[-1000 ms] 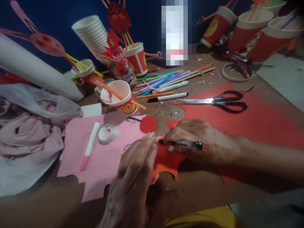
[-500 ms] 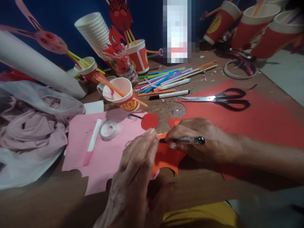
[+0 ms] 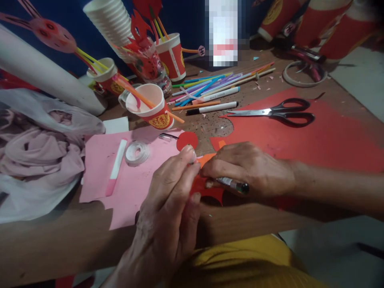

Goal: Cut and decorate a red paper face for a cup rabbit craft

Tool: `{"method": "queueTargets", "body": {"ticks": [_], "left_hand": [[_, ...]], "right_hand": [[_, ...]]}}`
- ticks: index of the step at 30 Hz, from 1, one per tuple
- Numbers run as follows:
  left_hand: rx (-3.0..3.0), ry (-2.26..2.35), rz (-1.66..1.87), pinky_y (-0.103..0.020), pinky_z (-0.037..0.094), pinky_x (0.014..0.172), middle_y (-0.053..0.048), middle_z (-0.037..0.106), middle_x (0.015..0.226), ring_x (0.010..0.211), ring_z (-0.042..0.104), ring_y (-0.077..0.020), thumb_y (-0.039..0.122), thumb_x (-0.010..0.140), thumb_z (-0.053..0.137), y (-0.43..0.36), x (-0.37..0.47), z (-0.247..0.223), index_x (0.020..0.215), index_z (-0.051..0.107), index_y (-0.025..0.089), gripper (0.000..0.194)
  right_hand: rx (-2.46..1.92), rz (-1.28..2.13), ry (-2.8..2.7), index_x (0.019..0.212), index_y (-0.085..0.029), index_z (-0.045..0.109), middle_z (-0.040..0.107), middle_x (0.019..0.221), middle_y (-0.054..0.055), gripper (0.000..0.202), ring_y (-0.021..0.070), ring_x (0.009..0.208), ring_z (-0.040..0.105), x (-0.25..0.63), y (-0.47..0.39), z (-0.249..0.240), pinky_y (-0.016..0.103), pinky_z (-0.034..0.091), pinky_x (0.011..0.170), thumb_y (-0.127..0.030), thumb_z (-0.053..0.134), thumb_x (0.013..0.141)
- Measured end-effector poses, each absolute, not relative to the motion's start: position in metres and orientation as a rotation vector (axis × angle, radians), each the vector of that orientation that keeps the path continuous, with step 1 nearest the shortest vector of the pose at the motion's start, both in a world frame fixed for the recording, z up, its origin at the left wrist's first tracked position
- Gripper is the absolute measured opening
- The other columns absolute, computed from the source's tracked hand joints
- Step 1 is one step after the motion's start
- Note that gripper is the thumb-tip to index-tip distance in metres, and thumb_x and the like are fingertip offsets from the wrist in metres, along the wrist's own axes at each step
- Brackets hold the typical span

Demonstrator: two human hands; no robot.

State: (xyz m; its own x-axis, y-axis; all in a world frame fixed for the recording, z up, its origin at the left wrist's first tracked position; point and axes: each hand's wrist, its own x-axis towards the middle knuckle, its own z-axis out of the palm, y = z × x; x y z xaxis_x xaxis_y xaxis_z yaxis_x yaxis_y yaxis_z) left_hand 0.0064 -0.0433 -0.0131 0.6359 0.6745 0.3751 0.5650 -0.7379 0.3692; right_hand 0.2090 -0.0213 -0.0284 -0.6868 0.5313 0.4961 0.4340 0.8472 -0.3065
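Note:
My right hand grips a black-tipped pen low above a piece of orange paper, its writing end hidden behind my fingers. Close beside it, my left hand rests over the paper's left part with fingers pressed together and thumb tucked in. Whatever lies under those fingertips is hidden. Just beyond them is a red paper disc. Pink paper spreads out to the left, bearing a roll of tape and a white and pink marker.
Black-handled scissors lie on red paper. Straws and markers are piled behind, near a paper cup. Decorated cups, stacked white cups and a plastic bag with cloth stand around the back and left.
The whole view has shifted, so the table sits higher in the picture. My right hand has drawn nearer my left with the pen tilted more toward me. My left thumb now shows.

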Motion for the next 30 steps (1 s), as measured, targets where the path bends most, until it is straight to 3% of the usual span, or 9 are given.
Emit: {"method": "queueTargets", "body": {"ticks": [13,19,30], "left_hand": [[2.573,1.007,0.837,-0.049,0.04,0.1,-0.012,0.04,0.139,0.127,0.038,-0.0243,0.004,0.084,0.037,-0.044,0.004,-0.016,0.124,0.04,0.019,0.043],[2.561,1.005,0.867,-0.044,0.04,0.1,-0.013,0.041,0.138,0.126,0.039,-0.0245,0.001,0.082,0.038,-0.044,0.004,-0.019,0.12,0.042,0.015,0.04],[2.55,1.014,0.808,-0.046,0.037,0.101,-0.016,0.041,0.137,0.128,0.036,-0.0259,0.0,0.082,0.037,-0.045,0.005,-0.016,0.119,0.043,0.013,0.04]], "right_hand": [[-0.558,-0.067,-2.553,0.077,-0.014,0.063,0.064,0.065,0.005,0.035,0.0166,0.054,0.056,0.202,-0.03,-0.025,0.029,0.043,0.052,-0.009,0.031,0.091],[-0.582,-0.082,-2.567,0.076,-0.015,0.066,0.065,0.065,0.005,0.039,0.0181,0.052,0.056,0.197,-0.026,-0.024,0.03,0.042,0.05,-0.01,0.03,0.091],[-0.59,-0.061,-2.585,0.075,-0.014,0.064,0.066,0.067,0.006,0.036,0.0181,0.052,0.055,0.2,-0.03,-0.022,0.03,0.042,0.051,-0.009,0.033,0.091]]}}
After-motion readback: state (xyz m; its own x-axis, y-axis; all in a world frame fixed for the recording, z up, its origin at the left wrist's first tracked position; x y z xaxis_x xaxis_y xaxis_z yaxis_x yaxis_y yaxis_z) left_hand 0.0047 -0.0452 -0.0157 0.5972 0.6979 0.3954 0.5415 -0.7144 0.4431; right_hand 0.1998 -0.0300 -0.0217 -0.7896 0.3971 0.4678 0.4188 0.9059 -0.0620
